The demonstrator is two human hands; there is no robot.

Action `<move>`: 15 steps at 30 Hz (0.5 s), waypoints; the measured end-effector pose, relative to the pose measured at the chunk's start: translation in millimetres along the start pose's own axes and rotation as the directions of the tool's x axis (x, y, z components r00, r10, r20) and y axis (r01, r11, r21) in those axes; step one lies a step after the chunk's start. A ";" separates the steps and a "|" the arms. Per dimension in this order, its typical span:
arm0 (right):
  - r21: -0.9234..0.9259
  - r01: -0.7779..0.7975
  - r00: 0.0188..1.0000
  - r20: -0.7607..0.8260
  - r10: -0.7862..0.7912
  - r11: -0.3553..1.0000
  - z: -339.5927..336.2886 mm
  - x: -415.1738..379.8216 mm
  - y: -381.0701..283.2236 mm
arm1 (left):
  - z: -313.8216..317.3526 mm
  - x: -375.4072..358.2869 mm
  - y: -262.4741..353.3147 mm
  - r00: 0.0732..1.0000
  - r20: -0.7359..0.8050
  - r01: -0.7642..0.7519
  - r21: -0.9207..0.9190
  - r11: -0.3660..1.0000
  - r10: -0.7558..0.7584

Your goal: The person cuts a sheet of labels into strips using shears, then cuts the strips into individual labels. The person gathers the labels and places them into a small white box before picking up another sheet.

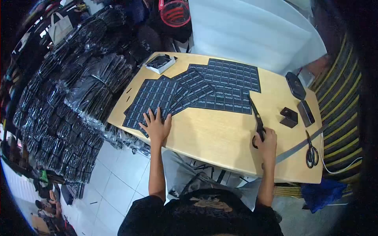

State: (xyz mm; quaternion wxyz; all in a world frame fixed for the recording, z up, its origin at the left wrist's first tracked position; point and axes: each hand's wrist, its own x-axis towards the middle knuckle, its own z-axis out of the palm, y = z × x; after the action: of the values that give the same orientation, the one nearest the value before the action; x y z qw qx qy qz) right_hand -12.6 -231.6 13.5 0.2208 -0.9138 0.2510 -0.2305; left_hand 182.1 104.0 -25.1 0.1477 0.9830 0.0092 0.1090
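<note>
Black label sheets [157, 98] lay fanned across the far left of a wooden table [220, 137], where the left hand [156, 125] pressed flat, fingers spread wide, on the nearest sheet. The right hand [267, 142] gripped black scissors [258, 120] (blades pointing away, tips touching the right sheet's near corner). Another pair of scissors [312, 151] lay near the right edge.

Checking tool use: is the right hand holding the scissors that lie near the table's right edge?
No, the right hand grips other scissors mid-table; the spare scissors lie untouched.
</note>
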 end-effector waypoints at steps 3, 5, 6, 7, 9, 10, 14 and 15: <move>-0.006 -0.011 0.999 0.042 0.012 1.000 -9.1 -15.7 -2.8 | 4.7 1.2 -2.5 1.000 -0.024 0.016 0.019 1.000 -0.015; -0.181 -0.064 0.995 0.067 0.077 0.981 -7.5 -21.8 0.8 | 7.2 2.8 -4.0 0.999 -0.042 0.022 0.002 1.000 -0.022; -0.151 -0.032 0.998 0.052 0.040 0.988 -6.9 -22.6 1.6 | 8.2 2.5 -5.3 0.999 -0.045 0.027 -0.003 1.000 -0.027; -0.147 -0.035 0.998 0.051 0.043 0.989 -7.7 -21.8 0.1 | 6.6 2.4 -4.7 0.999 -0.047 0.024 0.001 1.000 -0.024; -0.179 -0.080 0.985 0.136 0.106 0.981 -10.4 -16.1 -5.6 | 2.7 3.6 -3.7 0.999 0.001 0.037 -0.004 0.999 -0.037; -0.183 -0.070 0.984 0.151 0.099 0.981 -9.9 -12.1 -3.9 | 4.4 3.8 -4.3 0.999 -0.029 0.036 0.005 0.999 -0.036; -0.244 0.019 0.970 0.239 0.041 0.970 -11.5 2.4 -1.7 | 12.5 7.1 -11.4 0.997 -0.079 0.015 -0.020 1.000 -0.017; -0.241 0.013 0.971 0.233 0.045 0.970 -8.1 3.0 0.2 | 12.4 8.5 -13.2 0.997 -0.082 0.008 -0.019 1.000 -0.009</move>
State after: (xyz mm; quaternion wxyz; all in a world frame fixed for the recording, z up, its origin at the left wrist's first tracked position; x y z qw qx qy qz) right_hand -14.7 -235.8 20.7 0.1383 -0.9528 0.2563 -0.0858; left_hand 193.3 113.5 -38.7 0.1568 0.9762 0.0183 0.1486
